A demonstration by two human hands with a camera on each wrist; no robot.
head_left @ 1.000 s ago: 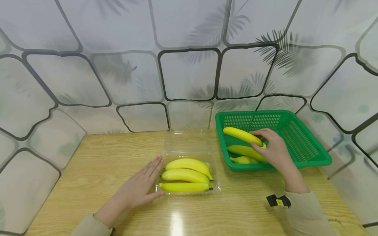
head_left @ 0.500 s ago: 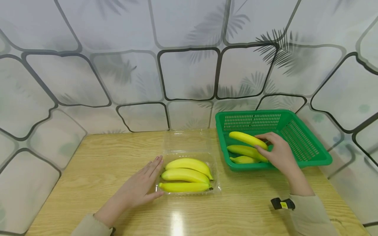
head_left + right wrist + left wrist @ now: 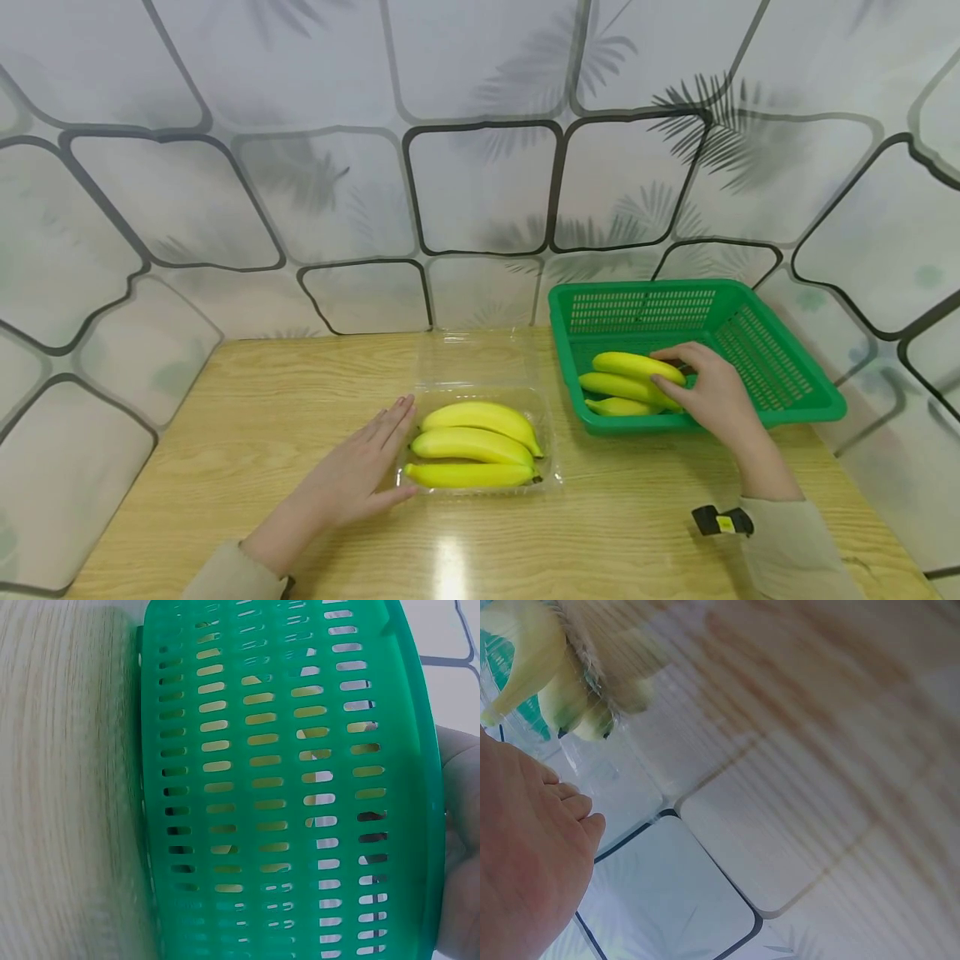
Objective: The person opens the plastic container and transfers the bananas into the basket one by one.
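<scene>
Inside the green basket (image 3: 795, 413), the right hand (image 3: 711, 387) pinches a banana (image 3: 628, 364), probably light, firm, best held mid-length; left of the basket, the left hand (image 3: 348, 471) has straight fingers (image 3: 395, 422).

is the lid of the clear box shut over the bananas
No, the lid is swung open behind the clear box, leaving its three bananas uncovered.

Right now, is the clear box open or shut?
Open: the box has its lid folded back toward the wall, leaving the three bananas inside uncovered.
</scene>
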